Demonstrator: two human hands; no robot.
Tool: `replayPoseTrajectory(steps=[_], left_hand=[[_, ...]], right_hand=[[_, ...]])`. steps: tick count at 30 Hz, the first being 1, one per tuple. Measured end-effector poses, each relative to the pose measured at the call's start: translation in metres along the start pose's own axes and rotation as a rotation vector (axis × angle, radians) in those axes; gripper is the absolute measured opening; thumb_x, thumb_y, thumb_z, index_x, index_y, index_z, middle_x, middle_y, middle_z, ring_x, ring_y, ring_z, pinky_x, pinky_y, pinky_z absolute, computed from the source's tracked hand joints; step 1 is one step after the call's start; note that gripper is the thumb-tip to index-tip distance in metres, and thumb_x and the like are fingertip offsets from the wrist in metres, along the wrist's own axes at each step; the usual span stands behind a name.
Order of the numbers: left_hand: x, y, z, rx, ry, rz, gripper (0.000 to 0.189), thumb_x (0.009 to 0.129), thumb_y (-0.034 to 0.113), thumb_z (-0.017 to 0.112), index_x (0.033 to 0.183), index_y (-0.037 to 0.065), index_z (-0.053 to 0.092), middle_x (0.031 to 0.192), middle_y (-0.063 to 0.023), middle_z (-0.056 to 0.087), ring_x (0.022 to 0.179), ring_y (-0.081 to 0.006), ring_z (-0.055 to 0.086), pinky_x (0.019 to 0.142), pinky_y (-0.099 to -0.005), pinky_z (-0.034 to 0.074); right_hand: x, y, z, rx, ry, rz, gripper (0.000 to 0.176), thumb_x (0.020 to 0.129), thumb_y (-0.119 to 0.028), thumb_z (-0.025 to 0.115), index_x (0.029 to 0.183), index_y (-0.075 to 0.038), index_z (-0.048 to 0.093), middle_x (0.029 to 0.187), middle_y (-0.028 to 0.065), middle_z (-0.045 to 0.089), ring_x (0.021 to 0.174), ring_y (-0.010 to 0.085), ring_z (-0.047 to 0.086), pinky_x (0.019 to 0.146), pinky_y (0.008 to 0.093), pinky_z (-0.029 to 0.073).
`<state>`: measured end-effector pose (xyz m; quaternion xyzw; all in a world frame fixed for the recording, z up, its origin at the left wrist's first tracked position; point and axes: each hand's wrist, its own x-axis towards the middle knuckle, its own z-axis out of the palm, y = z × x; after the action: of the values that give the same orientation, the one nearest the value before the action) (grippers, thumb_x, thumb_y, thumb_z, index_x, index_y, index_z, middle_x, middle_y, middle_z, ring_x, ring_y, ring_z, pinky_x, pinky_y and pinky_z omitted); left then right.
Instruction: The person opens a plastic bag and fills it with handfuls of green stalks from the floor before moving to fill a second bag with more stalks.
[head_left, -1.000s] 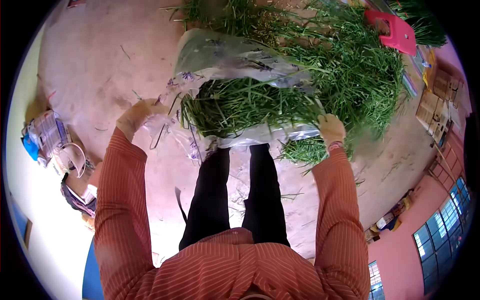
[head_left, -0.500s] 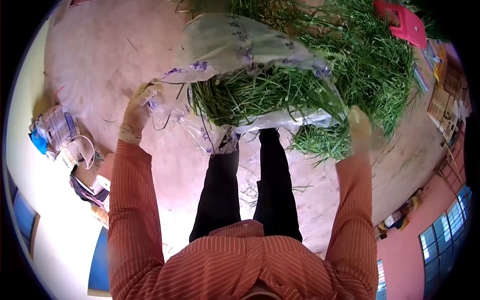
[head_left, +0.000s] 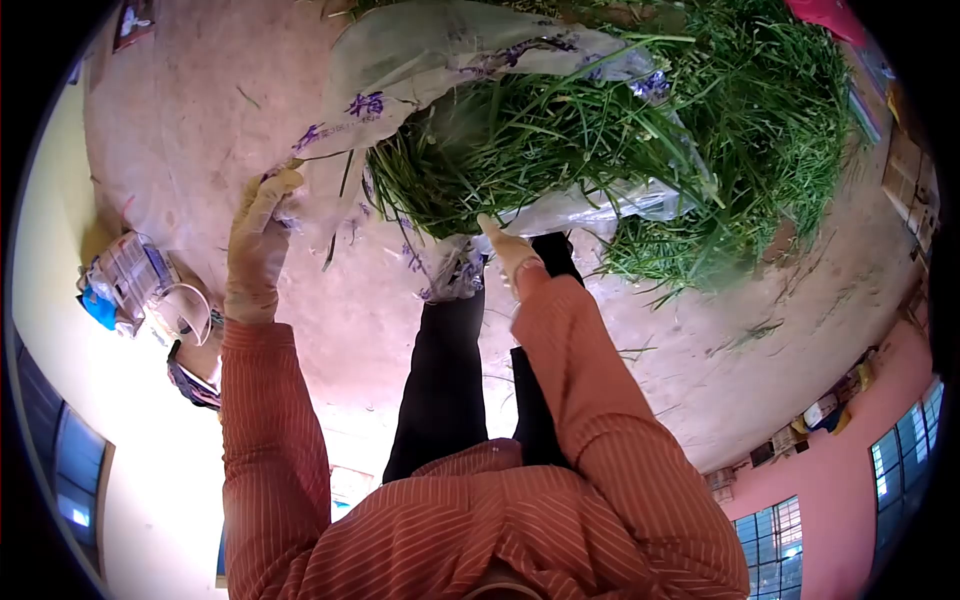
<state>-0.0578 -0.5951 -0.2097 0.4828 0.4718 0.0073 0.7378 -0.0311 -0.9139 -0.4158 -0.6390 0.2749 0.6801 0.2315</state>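
Note:
A clear plastic bag [head_left: 400,75] with purple print lies spread open on the floor, long green grass [head_left: 540,140] inside it. My left hand [head_left: 262,225], in a pale glove, is closed on the bag's edge at the left. At the bag's near edge, my right hand [head_left: 508,250] touches the grass or the plastic; its fingers are partly hidden, so its grip cannot be made out. A larger heap of loose grass [head_left: 770,140] spreads beyond the bag on the right.
A pink plastic object [head_left: 828,16] is at the top right, past the grass. Bundled items and a pale helmet-like object [head_left: 182,312] lie by the left wall. More items [head_left: 825,412] line the pink wall at the right. My legs stand below the bag.
My right hand has moved left from the bag's right end to its near edge. My left hand stays on the bag. The view has shifted slightly.

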Motion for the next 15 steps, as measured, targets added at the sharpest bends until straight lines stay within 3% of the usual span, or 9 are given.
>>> replayPoseTrajectory(steps=[2, 4, 7, 8, 10, 11, 13, 14, 15], left_hand=[[-0.003, 0.000, -0.003, -0.037, -0.039, 0.027, 0.022, 0.089, 0.013, 0.051, 0.105, -0.001, 0.056, 0.093, -0.0037, 0.053, 0.078, -0.0090, 0.046, 0.070, -0.0225, 0.038], [-0.004, 0.002, -0.004, -0.121, -0.074, 0.026, 0.022, 0.089, 0.012, 0.050, 0.104, -0.003, 0.057, 0.108, -0.0096, 0.059, 0.092, -0.0110, 0.053, 0.077, -0.0249, 0.041], [-0.006, 0.014, 0.010, 0.044, -0.088, 0.062, 0.024, 0.091, 0.015, 0.046, 0.105, -0.003, 0.056, 0.107, -0.0101, 0.059, 0.093, -0.0135, 0.054, 0.084, -0.0269, 0.040], [-0.007, 0.016, 0.013, 0.040, -0.091, 0.064, 0.024, 0.091, 0.015, 0.046, 0.105, -0.003, 0.056, 0.107, -0.0101, 0.059, 0.093, -0.0135, 0.054, 0.084, -0.0269, 0.040], [-0.010, 0.020, 0.017, -0.018, -0.062, 0.063, 0.027, 0.092, 0.019, 0.045, 0.105, -0.003, 0.055, 0.095, -0.0077, 0.059, 0.083, -0.0116, 0.053, 0.080, -0.0266, 0.038], [-0.009, 0.022, 0.011, -0.020, -0.068, 0.064, 0.027, 0.092, 0.019, 0.045, 0.105, -0.003, 0.055, 0.095, -0.0077, 0.059, 0.083, -0.0116, 0.053, 0.080, -0.0266, 0.038], [-0.002, 0.026, -0.002, 0.243, -0.237, 0.139, 0.028, 0.091, 0.020, 0.046, 0.105, -0.003, 0.057, 0.069, -0.0002, 0.051, 0.063, -0.0074, 0.045, 0.065, -0.0229, 0.036], [-0.003, 0.029, 0.001, 0.241, -0.249, 0.138, 0.028, 0.091, 0.020, 0.046, 0.105, -0.003, 0.057, 0.069, -0.0002, 0.051, 0.063, -0.0074, 0.045, 0.065, -0.0229, 0.036], [-0.004, 0.037, 0.011, 0.283, -0.234, 0.007, 0.029, 0.091, 0.020, 0.047, 0.103, -0.003, 0.058, 0.062, 0.0027, 0.042, 0.057, -0.0061, 0.038, 0.060, -0.0220, 0.032]], right_hand=[[0.023, 0.015, 0.013, -0.005, -0.031, 0.002, 0.088, 0.065, -0.066, 0.062, 0.121, 0.000, 0.049, 0.095, 0.0110, 0.058, 0.082, 0.0248, 0.056, 0.079, 0.0355, 0.045], [0.015, 0.036, 0.010, 0.294, -0.074, -0.138, 0.068, 0.074, -0.047, 0.058, 0.122, -0.001, 0.049, 0.100, 0.0112, 0.059, 0.091, 0.0241, 0.056, 0.081, 0.0374, 0.045], [-0.022, 0.064, -0.012, 0.733, -0.115, -0.360, 0.041, 0.087, -0.020, 0.051, 0.124, -0.003, 0.049, 0.107, 0.0114, 0.059, 0.105, 0.0230, 0.056, 0.084, 0.0403, 0.046], [-0.038, 0.073, -0.018, 0.731, -0.110, -0.362, 0.041, 0.087, -0.020, 0.051, 0.124, -0.003, 0.049, 0.107, 0.0114, 0.059, 0.105, 0.0230, 0.056, 0.084, 0.0403, 0.046], [-0.077, 0.085, -0.029, 0.792, -0.086, -0.300, 0.033, 0.089, -0.012, 0.043, 0.120, -0.003, 0.053, 0.092, 0.0023, 0.058, 0.089, 0.0133, 0.057, 0.081, 0.0327, 0.046], [-0.090, 0.090, -0.034, 0.794, -0.080, -0.303, 0.033, 0.089, -0.012, 0.043, 0.120, -0.003, 0.053, 0.092, 0.0023, 0.058, 0.089, 0.0133, 0.057, 0.081, 0.0327, 0.046], [-0.117, 0.089, -0.042, 0.977, -0.186, -0.278, 0.032, 0.090, -0.018, 0.044, 0.116, -0.004, 0.057, 0.075, -0.0043, 0.045, 0.072, 0.0069, 0.049, 0.077, 0.0275, 0.046], [-0.137, 0.087, -0.047, 0.806, -0.061, -0.336, 0.032, 0.090, -0.022, 0.044, 0.113, -0.006, 0.059, 0.069, -0.0056, 0.031, 0.062, 0.0054, 0.038, 0.073, 0.0245, 0.044], [-0.143, 0.095, -0.062, 0.925, -0.112, -0.256, 0.032, 0.090, -0.024, 0.045, 0.111, -0.005, 0.061, 0.069, -0.0060, 0.035, 0.063, 0.0052, 0.040, 0.071, 0.0260, 0.045]])
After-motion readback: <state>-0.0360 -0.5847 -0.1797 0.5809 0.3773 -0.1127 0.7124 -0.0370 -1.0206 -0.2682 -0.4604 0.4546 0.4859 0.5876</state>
